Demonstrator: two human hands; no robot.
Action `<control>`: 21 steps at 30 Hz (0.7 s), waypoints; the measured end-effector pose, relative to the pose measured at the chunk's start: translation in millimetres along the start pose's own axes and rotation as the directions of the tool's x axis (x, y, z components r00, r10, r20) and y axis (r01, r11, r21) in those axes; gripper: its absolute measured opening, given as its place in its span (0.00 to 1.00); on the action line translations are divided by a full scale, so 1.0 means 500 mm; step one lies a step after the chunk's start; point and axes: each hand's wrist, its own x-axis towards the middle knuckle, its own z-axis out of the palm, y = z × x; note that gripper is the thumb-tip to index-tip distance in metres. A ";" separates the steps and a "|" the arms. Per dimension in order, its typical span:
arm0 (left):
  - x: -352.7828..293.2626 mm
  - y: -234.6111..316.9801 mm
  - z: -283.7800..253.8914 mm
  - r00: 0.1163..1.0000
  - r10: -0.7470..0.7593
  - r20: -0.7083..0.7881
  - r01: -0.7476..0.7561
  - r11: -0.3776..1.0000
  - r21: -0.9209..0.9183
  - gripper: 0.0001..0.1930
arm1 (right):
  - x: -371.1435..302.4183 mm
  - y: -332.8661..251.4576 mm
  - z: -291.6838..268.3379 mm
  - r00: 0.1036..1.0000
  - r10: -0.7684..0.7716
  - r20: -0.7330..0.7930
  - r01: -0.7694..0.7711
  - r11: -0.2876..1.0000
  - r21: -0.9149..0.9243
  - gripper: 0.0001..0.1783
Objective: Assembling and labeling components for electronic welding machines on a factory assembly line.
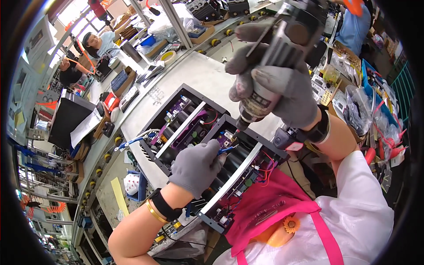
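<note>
My right hand [282, 88], in a grey glove, is wrapped round an electric screwdriver [260, 99] pointing down. Its bit tip is at a small circuit board with a metal terminal inside an open black metal case [276, 150]; whether it touches a screw cannot be made out. Beside that spot, my left hand [194, 168], also gloved, pinches a blue cable end [226, 150]. Purple circuit boards [181, 106], black cylinders and a silver crossbar [240, 174] fill the case. More blue and white cables [134, 140] stick out on its left side.
Under the case lies a pale metal worktop [207, 73]. A roller conveyor edge [99, 161] runs along the left. Small blue bin [140, 187] stands at left. Bagged parts [353, 106] pile up at right. Other people [104, 44] work across the line.
</note>
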 end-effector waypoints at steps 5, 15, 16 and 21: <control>-0.012 0.013 -0.002 0.999 0.039 0.016 -0.039 0.999 0.010 0.13 | 0.025 0.024 0.002 0.995 0.092 -0.040 -0.086 0.989 0.123 0.24; -0.017 0.024 -0.006 0.996 0.080 0.028 -0.081 0.996 0.043 0.12 | 0.042 0.058 -0.013 0.935 0.356 -0.005 -0.347 0.914 0.211 0.20; -0.017 0.023 -0.006 0.996 0.088 0.033 -0.090 0.995 0.052 0.13 | 0.044 0.061 -0.011 0.934 0.356 -0.005 -0.347 0.914 0.212 0.20; -0.015 0.018 -0.007 0.997 0.067 0.042 -0.072 0.988 0.140 0.13 | 0.044 0.085 -0.009 0.883 0.468 -0.032 -0.457 0.875 0.160 0.20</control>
